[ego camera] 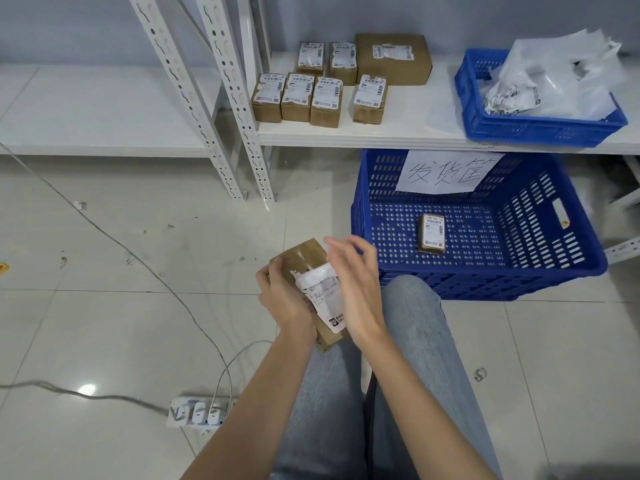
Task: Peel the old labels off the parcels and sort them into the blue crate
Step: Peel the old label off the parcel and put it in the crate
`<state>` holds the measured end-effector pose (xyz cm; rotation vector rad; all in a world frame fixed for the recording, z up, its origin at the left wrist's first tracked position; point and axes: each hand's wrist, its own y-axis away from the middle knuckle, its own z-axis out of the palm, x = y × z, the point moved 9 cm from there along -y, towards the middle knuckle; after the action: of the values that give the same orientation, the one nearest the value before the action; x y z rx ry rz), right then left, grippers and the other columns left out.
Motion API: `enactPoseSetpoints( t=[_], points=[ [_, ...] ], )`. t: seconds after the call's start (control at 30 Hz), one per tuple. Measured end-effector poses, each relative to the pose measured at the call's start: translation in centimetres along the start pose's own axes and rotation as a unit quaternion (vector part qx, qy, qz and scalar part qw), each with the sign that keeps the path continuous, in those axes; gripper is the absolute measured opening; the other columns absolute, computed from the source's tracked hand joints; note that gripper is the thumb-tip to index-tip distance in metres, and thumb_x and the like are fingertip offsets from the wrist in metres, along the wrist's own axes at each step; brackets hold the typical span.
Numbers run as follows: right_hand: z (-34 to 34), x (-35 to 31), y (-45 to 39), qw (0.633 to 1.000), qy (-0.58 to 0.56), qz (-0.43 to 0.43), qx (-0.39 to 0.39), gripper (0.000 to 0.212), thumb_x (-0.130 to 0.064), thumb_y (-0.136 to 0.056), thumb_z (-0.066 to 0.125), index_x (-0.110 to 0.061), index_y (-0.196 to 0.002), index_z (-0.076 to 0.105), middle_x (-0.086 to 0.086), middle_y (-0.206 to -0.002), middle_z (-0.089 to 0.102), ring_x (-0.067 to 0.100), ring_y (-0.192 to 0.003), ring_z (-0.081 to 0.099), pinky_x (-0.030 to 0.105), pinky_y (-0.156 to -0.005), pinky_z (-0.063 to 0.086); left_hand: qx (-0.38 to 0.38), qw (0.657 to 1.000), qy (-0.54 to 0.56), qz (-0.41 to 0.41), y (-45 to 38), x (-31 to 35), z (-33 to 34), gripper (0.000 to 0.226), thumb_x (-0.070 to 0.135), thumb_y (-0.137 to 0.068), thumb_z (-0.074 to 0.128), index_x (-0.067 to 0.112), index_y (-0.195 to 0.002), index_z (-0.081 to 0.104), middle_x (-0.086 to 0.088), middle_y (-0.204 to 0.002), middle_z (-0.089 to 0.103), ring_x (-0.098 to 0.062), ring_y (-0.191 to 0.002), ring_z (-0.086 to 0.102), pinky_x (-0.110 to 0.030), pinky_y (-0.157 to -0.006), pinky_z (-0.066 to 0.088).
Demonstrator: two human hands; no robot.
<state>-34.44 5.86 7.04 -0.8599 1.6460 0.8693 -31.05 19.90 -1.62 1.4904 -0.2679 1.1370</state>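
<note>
Evidently early in the task: a seated person holds one small brown parcel above the lap, over the tiled floor. The left hand grips the parcel from its left side, fingers curled round the edge. The right hand lies over the white label, whose upper edge looks torn and lifted from the cardboard; the fingers appear loosely extended, though blur makes it hard to say whether the thumb pinches the label, so its grip cannot be told for certain.

Done so far: one parcel lies on the bottom of the large blue crate, which stands on the floor just right of the person's knees and carries a handwritten paper sign. That parcel shows a label on its upper face.

Left to do: seven small parcels and one larger box stand on the white shelf, each with a label on top. A smaller blue crate at the right of the shelf holds crumpled white sheets, possibly discarded labels and backing.

Judged from these counts, most of the work remains, with the label in hand only partly removed.
</note>
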Motion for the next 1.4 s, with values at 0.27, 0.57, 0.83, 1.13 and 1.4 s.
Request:
enactPoseSetpoints(
  t=[0.27, 0.57, 0.83, 1.13, 1.4],
  points=[
    [2.0, -3.0, 0.5, 0.939, 0.291, -0.184, 0.025, 0.013, -0.035, -0.078, 0.073, -0.025, -0.086, 0.071, -0.012, -0.100, 0.056, 0.008, -0.101, 0.045, 0.023, -0.089, 0.034, -0.048, 0.997, 0.052, -0.012, 0.3, -0.4, 0.2, 0.010, 0.026, -0.095, 0.056, 0.017, -0.094, 0.053, 0.000, -0.082, 0.060, -0.019, -0.080, 0.060, -0.034, -0.076, 0.049],
    [1.9, -2.8, 0.4, 0.920, 0.353, -0.157, 0.064, 0.009, -0.033, -0.079, 0.070, -0.029, -0.087, 0.071, -0.012, -0.082, 0.060, 0.011, -0.084, 0.052, 0.026, -0.085, 0.027, -0.049, 0.998, -0.002, 0.038, 0.9, 1.3, 0.0, 0.007, 0.017, -0.093, 0.059, 0.014, -0.096, 0.053, 0.003, -0.080, 0.059, -0.010, -0.068, 0.059, -0.022, -0.061, 0.047],
    [1.9, -2.2, 1.1, 0.935, 0.306, -0.165, 0.074, 0.010, -0.023, -0.076, 0.070, -0.029, -0.083, 0.074, -0.013, -0.083, 0.054, 0.008, -0.092, 0.044, 0.024, -0.084, 0.028, -0.058, 0.995, -0.043, 0.075, 1.0, 2.0, -0.2, 0.019, 0.022, -0.084, 0.070, 0.024, -0.081, 0.051, -0.006, -0.078, 0.053, -0.019, -0.072, 0.054, -0.035, -0.070, 0.043],
    [2.5, -1.8, 0.3, 0.935, 0.326, -0.137, 0.035, 0.007, -0.022, -0.085, 0.064, -0.028, -0.086, 0.067, -0.012, -0.098, 0.055, 0.011, -0.110, 0.043, 0.024, -0.090, 0.024, -0.053, 0.996, -0.047, 0.062, 1.2, 2.0, -0.5, 0.020, 0.033, -0.070, 0.073, 0.034, -0.068, 0.053, -0.010, -0.078, 0.047, -0.019, -0.066, 0.046, -0.033, -0.064, 0.039],
    [3.5, -1.8, -0.3, 0.916, 0.358, -0.182, -0.007, 0.006, -0.015, -0.088, 0.061, -0.018, -0.084, 0.065, -0.005, -0.114, 0.057, 0.019, -0.134, 0.038, 0.029, -0.097, 0.026, -0.070, 0.996, -0.030, 0.054, 0.6, 1.5, 0.0, 0.025, 0.014, -0.087, 0.070, 0.018, -0.078, 0.047, -0.003, -0.070, 0.051, -0.012, -0.056, 0.049, -0.025, -0.056, 0.041]
  ],
)
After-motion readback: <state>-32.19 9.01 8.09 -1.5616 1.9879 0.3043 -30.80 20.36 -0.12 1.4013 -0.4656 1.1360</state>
